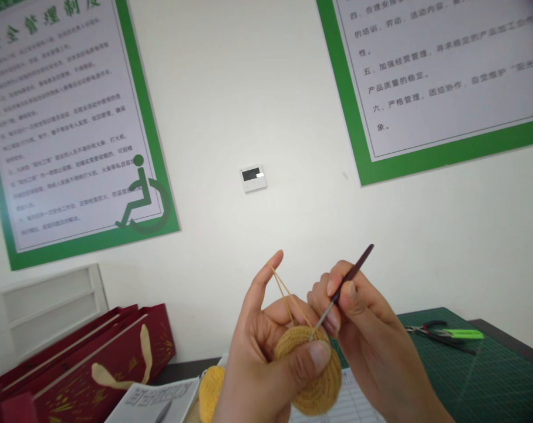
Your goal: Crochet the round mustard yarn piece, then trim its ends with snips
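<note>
My left hand (275, 352) pinches a round crocheted piece (319, 388) of mustard yarn between its thumb and fingers. Its index finger points up, with a strand of yarn (284, 288) looped over it and running down to the piece. In my right hand (358, 317) is a crochet hook (352, 271) with a dark purple handle, gripped like a pen. The hook's metal tip meets the upper edge of the piece beside my left thumb. Whether the tip has gone through a stitch I cannot tell.
A yellow yarn ball (211, 390) sits left of my left wrist, near printed papers with a pen (163, 411). Dark red gift bags (85, 364) stand at left. On the green cutting mat (451, 370) lie pliers (438, 335) and a bright green-handled tool (464, 333).
</note>
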